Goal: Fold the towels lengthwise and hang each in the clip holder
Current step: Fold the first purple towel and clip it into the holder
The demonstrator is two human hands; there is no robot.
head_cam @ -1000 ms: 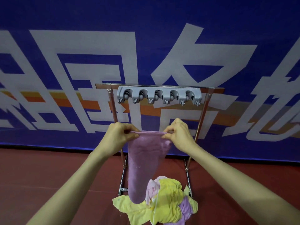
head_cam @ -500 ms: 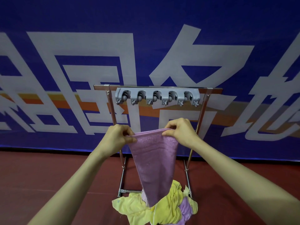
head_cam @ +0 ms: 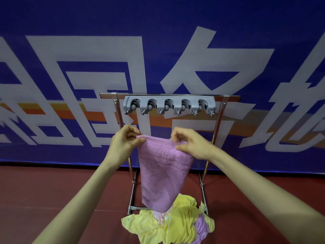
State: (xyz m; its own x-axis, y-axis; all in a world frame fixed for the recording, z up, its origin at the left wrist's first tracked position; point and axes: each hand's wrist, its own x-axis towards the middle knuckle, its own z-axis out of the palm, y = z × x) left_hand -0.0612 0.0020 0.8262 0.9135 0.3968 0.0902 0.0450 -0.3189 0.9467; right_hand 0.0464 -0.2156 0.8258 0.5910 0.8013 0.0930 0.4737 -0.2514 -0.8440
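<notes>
Purple terry towel (head_cam: 163, 173) hung under the grey plastic clip holder (head_cam: 168, 105), left hand (head_cam: 123, 145) and right hand (head_cam: 191, 145) pinching its top corners; a weak pinch might drop it or spoil the fold.

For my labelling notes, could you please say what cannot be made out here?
Head view:
- count of the towel pile: the purple towel covers part, the bottom edge cuts it off.
- fold layers of the purple towel: behind its front face.
- clips of the clip holder: too small.
- base of the rack: behind the pile.
</notes>
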